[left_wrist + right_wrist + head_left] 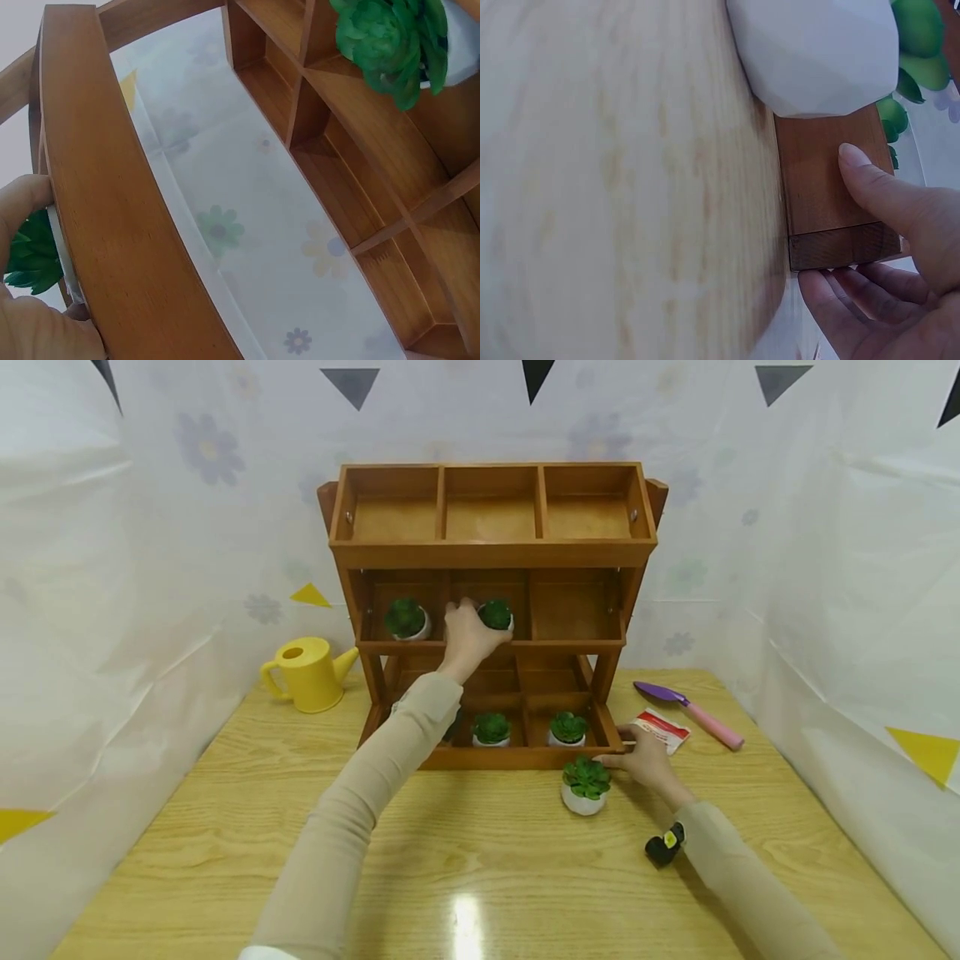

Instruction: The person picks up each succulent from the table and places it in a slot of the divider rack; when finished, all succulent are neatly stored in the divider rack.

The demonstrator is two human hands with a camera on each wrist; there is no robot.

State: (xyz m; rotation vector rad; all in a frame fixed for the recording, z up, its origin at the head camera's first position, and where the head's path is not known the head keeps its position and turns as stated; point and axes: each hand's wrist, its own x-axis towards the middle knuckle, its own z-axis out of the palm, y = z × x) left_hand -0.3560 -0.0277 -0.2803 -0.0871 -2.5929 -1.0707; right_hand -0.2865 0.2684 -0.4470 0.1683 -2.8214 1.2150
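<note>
A three-tier brown wooden shelf (491, 556) with compartments stands at the back of the table. My left hand (470, 639) grips a small potted succulent (497, 614) at the middle tier's centre compartment; its pot shows partly behind the front board in the left wrist view. Another potted succulent (406, 618) sits in the compartment to its left. With thumb on the front board and fingers round the end, my right hand (915, 255) holds the shelf's lower right corner (840, 244). Just left of that hand, a succulent in a white pot (585, 789) stands on the table.
Two potted succulents, one central (491, 728) and one right (567, 728), occupy the bottom tier; my left sleeve hides its left part. A yellow watering can (307, 677) stands left of the shelf. To the right lie a purple trowel (693, 714) and a red-white packet (663, 729).
</note>
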